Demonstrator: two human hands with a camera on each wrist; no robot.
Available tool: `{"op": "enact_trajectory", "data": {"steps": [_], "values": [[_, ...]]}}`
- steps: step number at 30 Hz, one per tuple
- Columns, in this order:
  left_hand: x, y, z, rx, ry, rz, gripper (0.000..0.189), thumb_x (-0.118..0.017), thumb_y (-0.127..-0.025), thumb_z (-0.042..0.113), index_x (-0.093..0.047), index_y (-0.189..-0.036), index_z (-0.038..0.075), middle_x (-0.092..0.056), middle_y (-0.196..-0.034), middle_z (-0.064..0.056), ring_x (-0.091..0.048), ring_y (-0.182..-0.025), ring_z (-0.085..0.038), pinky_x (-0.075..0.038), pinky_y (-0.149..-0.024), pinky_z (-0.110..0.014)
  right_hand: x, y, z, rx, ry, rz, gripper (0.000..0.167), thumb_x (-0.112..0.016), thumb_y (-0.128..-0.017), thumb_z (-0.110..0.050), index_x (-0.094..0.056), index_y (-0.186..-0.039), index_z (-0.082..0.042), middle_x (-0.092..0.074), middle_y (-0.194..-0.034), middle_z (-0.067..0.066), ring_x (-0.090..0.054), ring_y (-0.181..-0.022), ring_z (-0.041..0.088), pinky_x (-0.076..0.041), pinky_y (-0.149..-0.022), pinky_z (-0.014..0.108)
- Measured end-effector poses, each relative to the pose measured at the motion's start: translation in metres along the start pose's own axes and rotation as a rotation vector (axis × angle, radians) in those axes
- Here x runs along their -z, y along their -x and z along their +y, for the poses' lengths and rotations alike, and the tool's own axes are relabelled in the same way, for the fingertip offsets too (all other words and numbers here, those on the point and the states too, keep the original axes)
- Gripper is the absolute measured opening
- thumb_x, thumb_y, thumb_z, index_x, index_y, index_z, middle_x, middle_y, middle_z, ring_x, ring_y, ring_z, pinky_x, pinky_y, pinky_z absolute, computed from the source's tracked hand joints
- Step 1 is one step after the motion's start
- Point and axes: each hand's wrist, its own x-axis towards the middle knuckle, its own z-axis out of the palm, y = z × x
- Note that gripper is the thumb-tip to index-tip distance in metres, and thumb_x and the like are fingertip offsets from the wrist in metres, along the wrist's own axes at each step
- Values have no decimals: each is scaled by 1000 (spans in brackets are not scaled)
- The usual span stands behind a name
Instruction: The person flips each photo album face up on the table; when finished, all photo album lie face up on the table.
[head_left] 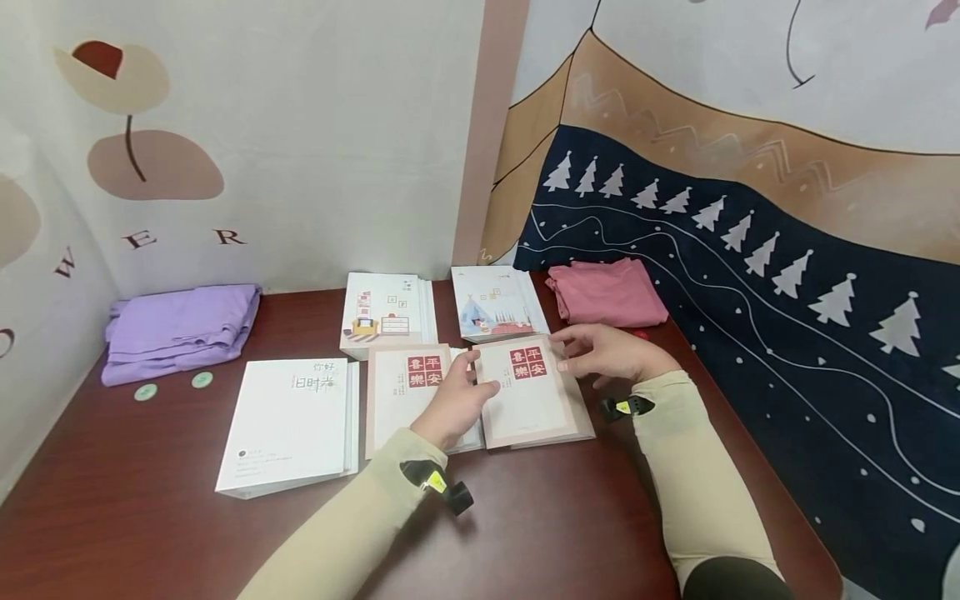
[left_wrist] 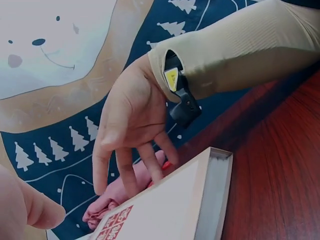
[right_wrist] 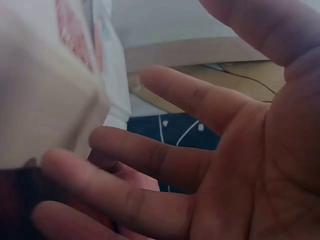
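Observation:
A cream box-like book [head_left: 525, 408] with a red square of characters on its cover lies between my two hands. My left hand [head_left: 453, 404] is at its left edge, thumb apart from the fingers; the lower fingers are hidden. In the left wrist view, only a digit of the left hand [left_wrist: 32, 205] shows, above the book [left_wrist: 165, 210]. My right hand [head_left: 618, 354] is by the book's upper right edge. Its fingers are spread and nearly straight in the right wrist view, holding nothing. Left of it, a matching book [head_left: 386, 408] is partly covered by my left hand.
A white book [head_left: 285, 425] lies at the left. Two illustrated books, one white [head_left: 382, 300] and one with a blue tent [head_left: 498, 300], sit behind. Folded purple cloth [head_left: 180, 329] and pink cloth [head_left: 607, 292] flank them. Green discs [head_left: 146, 392] lie near the purple cloth. Printed curtains surround the table.

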Motion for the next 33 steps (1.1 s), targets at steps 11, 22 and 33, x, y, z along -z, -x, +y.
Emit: {"op": "enact_trajectory", "data": {"steps": [11, 22, 33], "values": [[-12, 1, -6, 3, 14, -8, 83, -65, -97, 16, -20, -165, 2, -19, -171, -29, -19, -159, -45, -22, -127, -60, -5, -3, 5, -41, -16, -11, 66, -82, -92, -26, -57, -152, -16, -63, -139, 18, -66, -113, 34, -63, -81, 50], [-16, 1, -12, -25, 89, -20, 89, -68, -91, 9, -19, -167, 8, -12, -174, -21, -11, -162, -39, -12, -130, -59, -4, -5, 6, -33, -22, -7, 65, -82, -92, -26, -57, -152, -16, -62, -140, 19, -66, -112, 36, -63, -80, 49], [-20, 1, -13, -49, 133, 2, 90, -66, -89, 2, -19, -166, 6, -11, -174, -24, -11, -161, -40, -12, -130, -57, -3, -6, 5, -44, -56, -1, 64, -80, -93, -23, -57, -152, -16, -63, -137, 20, -71, -101, 35, -64, -77, 50]]}}
